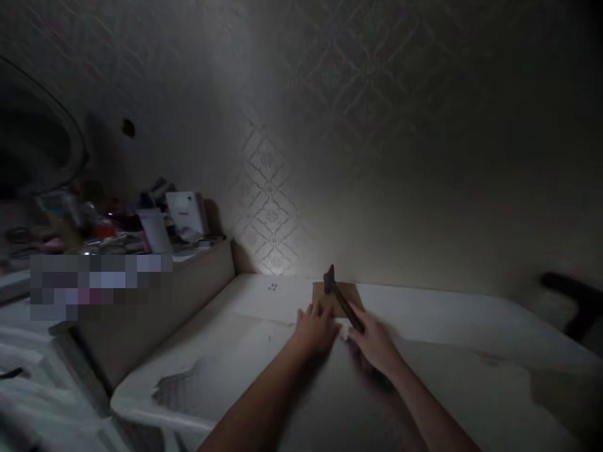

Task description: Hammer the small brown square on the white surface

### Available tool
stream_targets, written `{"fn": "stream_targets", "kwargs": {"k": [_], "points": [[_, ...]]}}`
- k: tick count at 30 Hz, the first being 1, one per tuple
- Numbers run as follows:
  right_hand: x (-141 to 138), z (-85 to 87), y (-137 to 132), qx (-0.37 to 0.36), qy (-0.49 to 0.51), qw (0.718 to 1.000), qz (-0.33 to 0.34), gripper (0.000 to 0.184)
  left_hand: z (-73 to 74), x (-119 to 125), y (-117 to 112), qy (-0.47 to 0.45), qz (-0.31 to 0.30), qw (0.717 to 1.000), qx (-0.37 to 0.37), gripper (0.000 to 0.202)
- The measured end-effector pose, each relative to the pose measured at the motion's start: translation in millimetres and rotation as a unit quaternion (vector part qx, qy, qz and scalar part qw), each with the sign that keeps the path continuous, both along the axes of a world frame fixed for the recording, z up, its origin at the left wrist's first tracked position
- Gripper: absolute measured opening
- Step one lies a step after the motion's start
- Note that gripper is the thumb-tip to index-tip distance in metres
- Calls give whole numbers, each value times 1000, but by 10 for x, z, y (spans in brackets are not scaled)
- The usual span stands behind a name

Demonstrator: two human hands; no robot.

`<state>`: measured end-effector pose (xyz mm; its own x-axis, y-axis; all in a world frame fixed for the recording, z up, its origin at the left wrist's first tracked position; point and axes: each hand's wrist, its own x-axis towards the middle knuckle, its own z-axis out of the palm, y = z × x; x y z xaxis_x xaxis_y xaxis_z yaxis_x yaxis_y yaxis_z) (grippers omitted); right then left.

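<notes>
My right hand point(377, 342) is closed round the handle of a hammer point(346, 304), which slants up and left. The hammer's dark head is over a brown flat board point(351, 294) on the white tabletop point(264, 307). My left hand point(315, 329) rests at the board's left and near edge, its fingers spread and touching it. Beneath the hammer head, near my left fingertips, is a small pale spot that I cannot make out. Several tiny dark items point(272, 287) lie on the tabletop to the left of the board.
A patterned wall point(377, 157) rises behind the table. On the left, a raised dresser point(188, 289) carries a white cup point(154, 231), a white box point(186, 211) and other clutter, with a round mirror point(42, 125) above. A dark blurred object point(570, 292) stands at the right edge.
</notes>
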<state>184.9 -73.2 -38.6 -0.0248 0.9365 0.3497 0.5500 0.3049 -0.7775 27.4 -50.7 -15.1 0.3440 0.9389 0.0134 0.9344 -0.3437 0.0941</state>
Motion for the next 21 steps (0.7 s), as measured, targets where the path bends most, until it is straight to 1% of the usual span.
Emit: {"fn": "stream_targets", "kwargs": {"k": [2, 7, 13, 21], "points": [[3, -14, 9, -5, 1, 1000, 0, 63, -2, 1, 5, 1, -2, 1000, -3, 61], [0, -10, 3, 11, 8, 1000, 2, 62, -4, 6, 9, 0, -4, 1000, 6, 61], [-4, 5, -8, -6, 2, 1000, -1, 62, 11, 18, 6, 7, 1, 1000, -7, 62], [1, 21, -5, -7, -2, 1000, 8, 62, -40, 11, 25, -5, -1, 1000, 6, 60]]}}
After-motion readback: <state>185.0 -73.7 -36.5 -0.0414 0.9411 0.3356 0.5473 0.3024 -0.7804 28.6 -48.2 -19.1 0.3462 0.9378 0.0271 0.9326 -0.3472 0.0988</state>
